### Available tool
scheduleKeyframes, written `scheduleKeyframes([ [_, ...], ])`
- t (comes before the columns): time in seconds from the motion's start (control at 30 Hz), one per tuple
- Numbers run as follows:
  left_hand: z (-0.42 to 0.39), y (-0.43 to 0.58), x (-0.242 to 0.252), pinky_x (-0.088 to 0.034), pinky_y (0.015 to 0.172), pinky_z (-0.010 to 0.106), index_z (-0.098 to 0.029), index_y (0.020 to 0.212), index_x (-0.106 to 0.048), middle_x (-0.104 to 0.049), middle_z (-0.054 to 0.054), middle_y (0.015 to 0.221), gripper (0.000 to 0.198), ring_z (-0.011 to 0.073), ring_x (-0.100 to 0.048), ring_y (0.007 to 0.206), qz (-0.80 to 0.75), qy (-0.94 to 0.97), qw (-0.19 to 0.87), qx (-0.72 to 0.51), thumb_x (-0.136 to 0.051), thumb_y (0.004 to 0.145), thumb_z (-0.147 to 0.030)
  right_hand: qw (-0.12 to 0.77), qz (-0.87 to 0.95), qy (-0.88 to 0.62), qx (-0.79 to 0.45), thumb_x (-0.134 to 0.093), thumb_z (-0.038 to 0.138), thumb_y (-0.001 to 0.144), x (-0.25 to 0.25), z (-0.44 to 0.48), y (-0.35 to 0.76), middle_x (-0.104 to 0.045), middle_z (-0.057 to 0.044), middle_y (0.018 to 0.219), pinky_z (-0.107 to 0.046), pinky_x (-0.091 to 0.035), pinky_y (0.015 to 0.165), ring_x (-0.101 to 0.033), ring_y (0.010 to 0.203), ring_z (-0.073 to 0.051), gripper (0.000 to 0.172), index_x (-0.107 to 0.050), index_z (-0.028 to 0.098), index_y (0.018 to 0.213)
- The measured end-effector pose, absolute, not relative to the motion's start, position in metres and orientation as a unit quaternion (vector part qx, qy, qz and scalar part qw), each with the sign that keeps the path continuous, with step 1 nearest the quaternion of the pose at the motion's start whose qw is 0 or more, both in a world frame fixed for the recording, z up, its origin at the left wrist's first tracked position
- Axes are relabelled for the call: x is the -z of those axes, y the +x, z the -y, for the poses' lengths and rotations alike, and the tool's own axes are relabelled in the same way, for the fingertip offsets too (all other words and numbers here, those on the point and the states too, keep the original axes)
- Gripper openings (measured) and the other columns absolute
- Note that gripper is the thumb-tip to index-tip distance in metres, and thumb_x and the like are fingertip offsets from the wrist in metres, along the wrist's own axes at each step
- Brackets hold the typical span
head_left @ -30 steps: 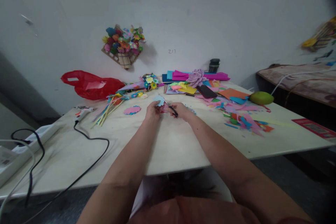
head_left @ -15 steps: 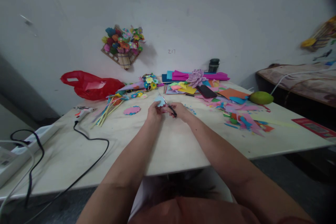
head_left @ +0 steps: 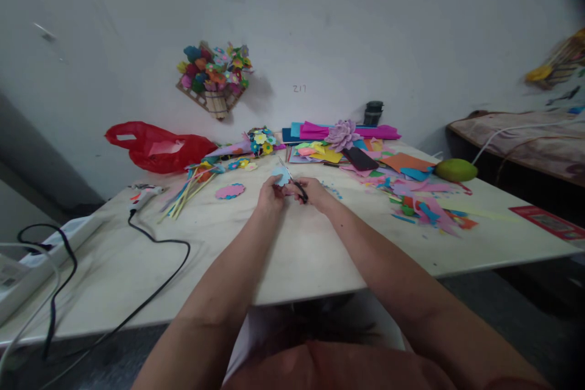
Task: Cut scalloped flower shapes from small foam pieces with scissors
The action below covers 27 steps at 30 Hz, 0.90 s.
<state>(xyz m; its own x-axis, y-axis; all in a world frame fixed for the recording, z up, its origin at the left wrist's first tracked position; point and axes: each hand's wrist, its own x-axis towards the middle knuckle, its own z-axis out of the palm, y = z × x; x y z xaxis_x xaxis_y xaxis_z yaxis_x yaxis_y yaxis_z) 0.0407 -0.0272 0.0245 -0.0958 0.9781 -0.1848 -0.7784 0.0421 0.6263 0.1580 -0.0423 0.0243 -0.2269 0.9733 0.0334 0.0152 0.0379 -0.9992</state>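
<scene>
My left hand [head_left: 271, 192] pinches a small light-blue piece of craft foam or paper [head_left: 281, 176] with a curvy edge. In my right hand [head_left: 312, 190] is a pair of scissors [head_left: 300, 189] with dark handles, the blades pointing up and away beside the blue piece. Whether the blades are apart or touch the piece is too small to tell. Tiny blue scraps [head_left: 331, 189] lie just right of my hands. On the table to the left rests a pink disc with a blue scalloped edge [head_left: 230, 191].
Left: a glue gun [head_left: 145, 195] with a black cord, a power strip [head_left: 55, 250], a red plastic bag [head_left: 164, 149] and thin sticks [head_left: 185, 198]. Right: a phone [head_left: 360, 158], coloured scraps [head_left: 429, 204] and a green fruit [head_left: 456, 169]. A lilac flower [head_left: 343, 135] sits behind.
The scissors' blades have shifted very slightly against the light-blue piece. Both hands stay in nearly the same place, and their holds are unchanged.
</scene>
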Motion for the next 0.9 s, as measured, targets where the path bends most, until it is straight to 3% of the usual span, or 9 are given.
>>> scheduleKeyframes([
  [0.57, 0.0205, 0.0414, -0.0164, -0.042, 0.040, 0.021, -0.014, 0.070, -0.056, -0.060, 0.002, 0.052, 0.008, 0.0115, -0.053, 0.038, -0.326, 0.185, 0.657, -0.654, -0.054, 0.075, -0.008, 0.459, 0.552, -0.442, -0.538, -0.072, 0.026, 0.070, -0.0276, 0.0458, 0.1547, -0.048, 0.006, 0.043, -0.017, -0.032, 0.035, -0.041, 0.035, -0.005, 0.020, -0.056, 0.015, 0.065],
  [0.9, 0.0236, 0.0423, -0.0201, -0.044, 0.041, 0.022, -0.010, 0.075, -0.059, -0.062, 0.005, 0.055, 0.007, 0.0127, -0.057, 0.040, -0.323, 0.202, 0.665, -0.643, -0.053, 0.077, -0.009, 0.465, 0.546, -0.477, -0.508, -0.076, 0.024, 0.064, -0.0279, 0.0447, 0.1487, -0.048, 0.005, 0.045, -0.019, -0.036, 0.037, -0.043, 0.039, -0.008, 0.018, -0.059, 0.017, 0.066],
])
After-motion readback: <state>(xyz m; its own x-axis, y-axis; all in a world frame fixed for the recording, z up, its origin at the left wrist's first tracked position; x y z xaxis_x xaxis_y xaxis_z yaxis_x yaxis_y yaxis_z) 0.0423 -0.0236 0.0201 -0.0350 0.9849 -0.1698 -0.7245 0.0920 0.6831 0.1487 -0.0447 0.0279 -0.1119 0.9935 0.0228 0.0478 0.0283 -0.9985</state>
